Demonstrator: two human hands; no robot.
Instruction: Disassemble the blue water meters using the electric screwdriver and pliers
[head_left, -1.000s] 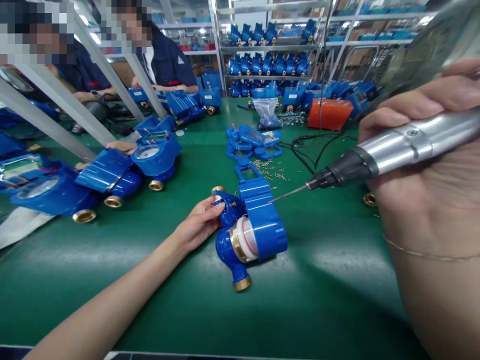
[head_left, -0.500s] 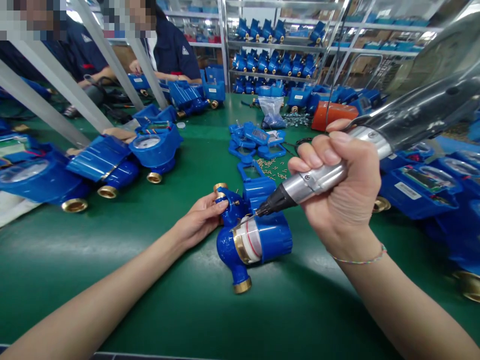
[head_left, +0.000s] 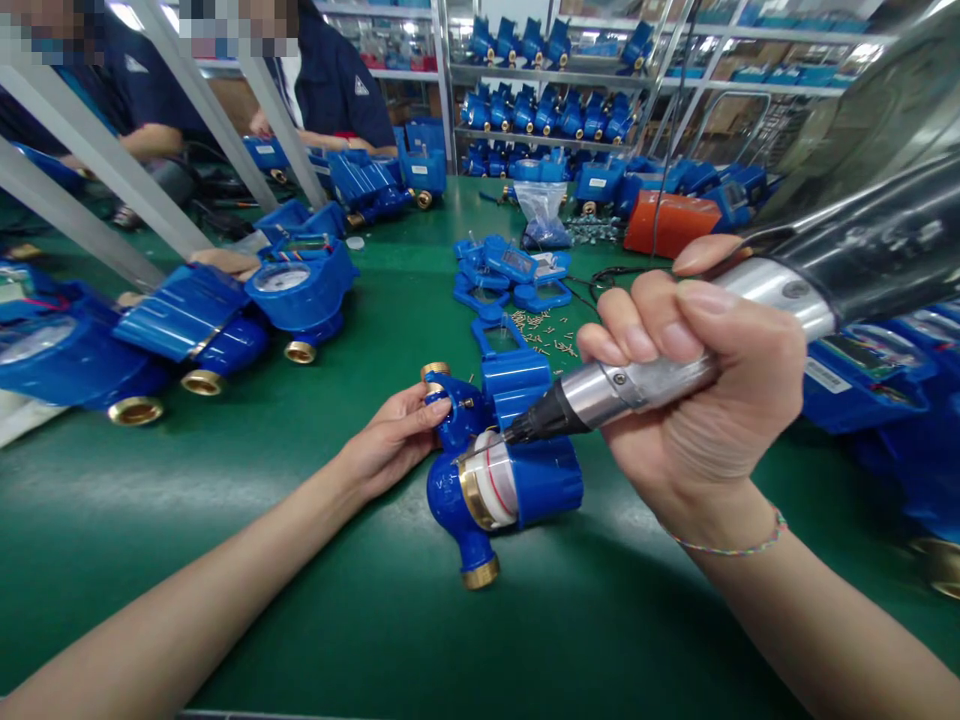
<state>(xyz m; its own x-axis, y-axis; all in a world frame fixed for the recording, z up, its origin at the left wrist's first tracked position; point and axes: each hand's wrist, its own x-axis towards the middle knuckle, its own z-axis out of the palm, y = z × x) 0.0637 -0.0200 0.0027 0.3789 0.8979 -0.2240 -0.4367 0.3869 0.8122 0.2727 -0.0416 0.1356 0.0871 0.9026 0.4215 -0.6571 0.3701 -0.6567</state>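
- Reaching forward low across the green bench [head_left: 322, 620] with the left forearm [head_left: 225, 580]
- Gripping the blue meter [head_left: 446, 492] by its upper pipe end with the left hand [head_left: 401, 440], thumb on top
- Steadying the meter on its side on the bench, between both hands
- Clenching the right hand [head_left: 697, 370] around the powered screwdriver [head_left: 664, 382], wrist raised clear of the bench
- Slanting the bit [head_left: 480, 452] down-left over the meter's brass collar [head_left: 474, 500]; cannot tell whether touching

I could pass over bare tabletop [head_left: 420, 650] on the red-ringed meter [head_left: 448, 492]'s near side. Beyond it, blue frames [head_left: 511, 264] and screws [head_left: 534, 321] block me.
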